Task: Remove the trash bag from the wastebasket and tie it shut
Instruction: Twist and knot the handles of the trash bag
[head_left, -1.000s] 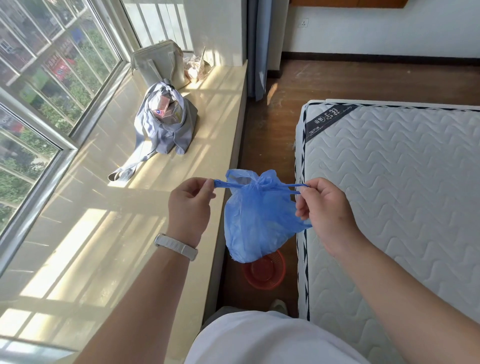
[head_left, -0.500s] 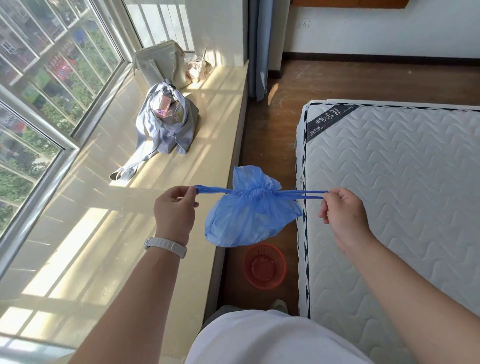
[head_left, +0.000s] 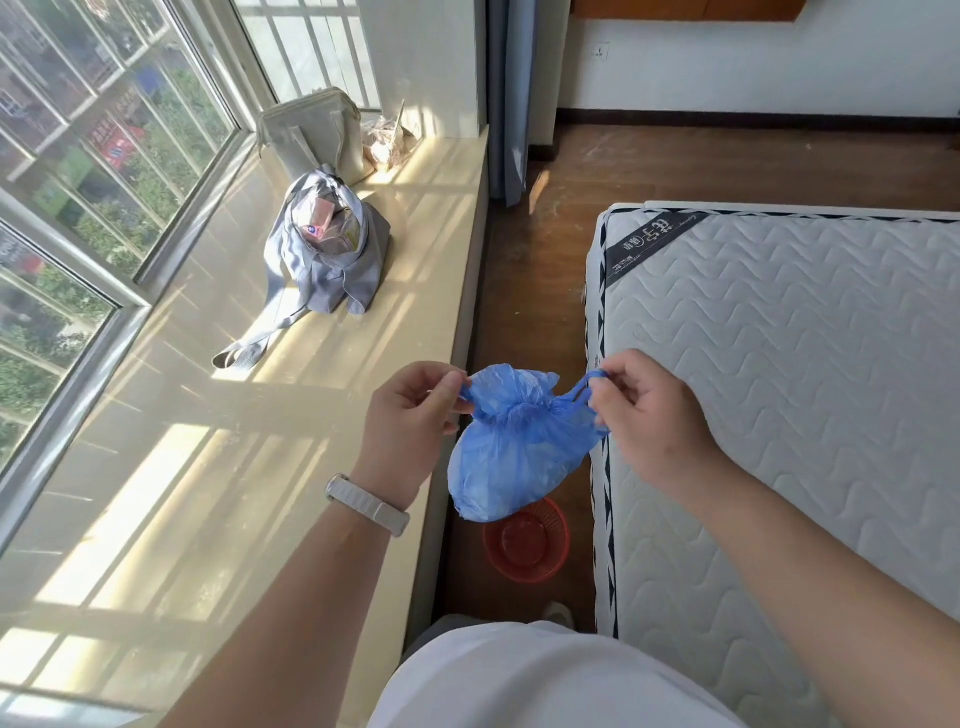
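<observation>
A blue plastic trash bag (head_left: 511, 457) hangs in the air between my hands, its mouth gathered tight by a drawstring. My left hand (head_left: 410, 415) pinches the left drawstring loop close to the bag's neck. My right hand (head_left: 644, 410) pinches the right loop, which curves up over my fingers. Below the bag, a small red mesh wastebasket (head_left: 525, 545) stands on the wooden floor in the gap between windowsill and mattress, with no bag in it.
A wide cream windowsill (head_left: 260, 441) runs along my left, holding a grey cloth bag (head_left: 327, 260) and a beige bag (head_left: 317, 135). A white quilted mattress (head_left: 789, 389) fills the right. A curtain (head_left: 506, 98) hangs at the far end of the sill.
My hands have come back together after pulling the drawstrings wide apart. The strings are now slack loops, and the bag hangs lower with its neck cinched.
</observation>
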